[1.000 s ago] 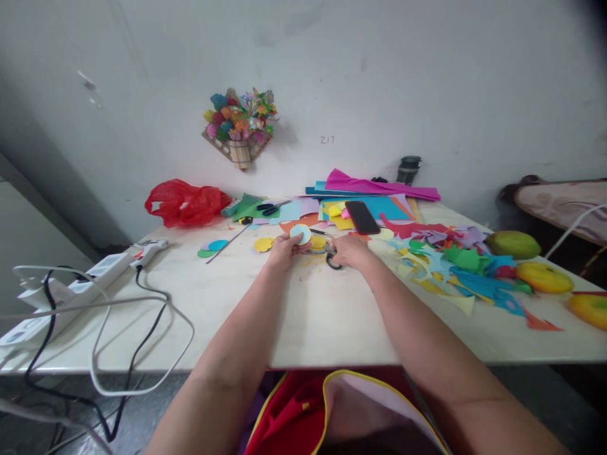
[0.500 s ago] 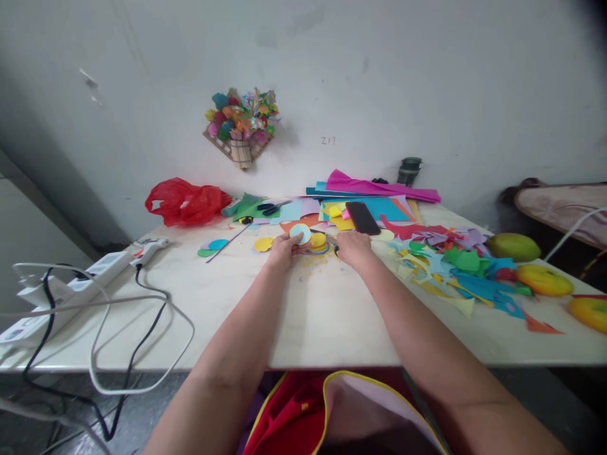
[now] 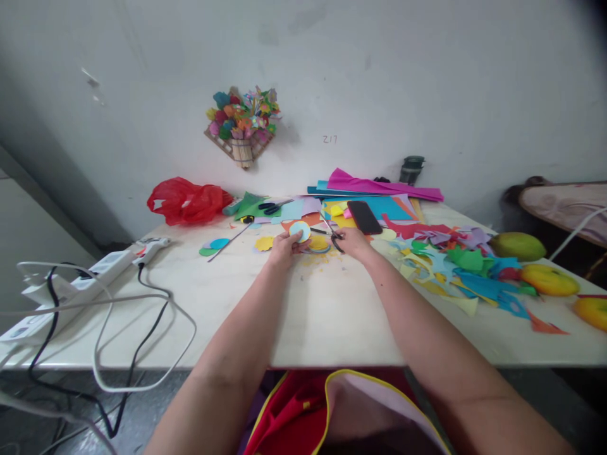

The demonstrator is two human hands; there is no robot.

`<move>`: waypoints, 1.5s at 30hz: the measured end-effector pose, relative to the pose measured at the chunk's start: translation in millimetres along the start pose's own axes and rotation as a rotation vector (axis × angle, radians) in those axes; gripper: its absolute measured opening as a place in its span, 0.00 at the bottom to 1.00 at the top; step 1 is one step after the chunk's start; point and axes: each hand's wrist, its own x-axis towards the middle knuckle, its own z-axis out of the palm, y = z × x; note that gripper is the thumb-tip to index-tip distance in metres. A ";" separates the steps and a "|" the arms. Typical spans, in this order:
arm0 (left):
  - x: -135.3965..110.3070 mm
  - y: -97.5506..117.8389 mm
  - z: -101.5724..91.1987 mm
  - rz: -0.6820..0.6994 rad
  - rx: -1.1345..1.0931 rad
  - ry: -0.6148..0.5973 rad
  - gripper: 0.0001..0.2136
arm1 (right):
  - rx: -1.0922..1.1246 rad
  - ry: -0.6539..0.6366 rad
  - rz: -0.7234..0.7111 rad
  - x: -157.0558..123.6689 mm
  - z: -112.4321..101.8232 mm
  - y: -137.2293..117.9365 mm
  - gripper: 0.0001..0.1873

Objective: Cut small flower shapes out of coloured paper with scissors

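Between the fingers of my left hand [image 3: 283, 248] is a round paper disc [image 3: 299, 231], pale blue with a light rim. My right hand [image 3: 351, 242] grips a pair of scissors [image 3: 337, 242] by the dark handles. Their blades are spread and point toward the disc, a little to its right. Yellow paper flowers [image 3: 318, 242] lie on the table just under the scissors, on top of bluish discs. Another yellow scalloped piece [image 3: 263, 243] rests left of my left hand. Small yellow clippings [image 3: 317, 260] are scattered below the hands.
Coloured paper scraps [image 3: 455, 259] and mangoes [image 3: 549, 280] lie to the right. A phone [image 3: 365, 217] sits on paper sheets behind my right hand. A second pair of scissors [image 3: 275, 206] and a red bag [image 3: 187, 201] are at the back left. Cables trail from a power strip [image 3: 71, 294].
The scissors have opened, and their blades now show spread apart. My right hand has turned slightly and its fingers have loosened. My left hand still holds the disc in the same place.
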 end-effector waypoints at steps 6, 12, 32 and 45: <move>2.1 -1.9 2.0 0.020 -0.051 0.049 0.07 | 0.559 -0.236 0.051 -3.8 6.8 -0.4 0.15; -2.5 2.1 7.7 0.038 -0.074 0.112 0.07 | 0.642 -0.389 0.043 -15.6 4.8 -14.0 0.14; -6.3 5.9 18.7 0.043 -0.127 0.172 0.02 | 0.691 -0.460 -0.019 -16.1 16.4 -15.8 0.15; -1.7 2.1 17.6 0.073 -0.128 0.177 0.03 | 0.730 -0.450 -0.041 -14.7 24.9 -15.6 0.16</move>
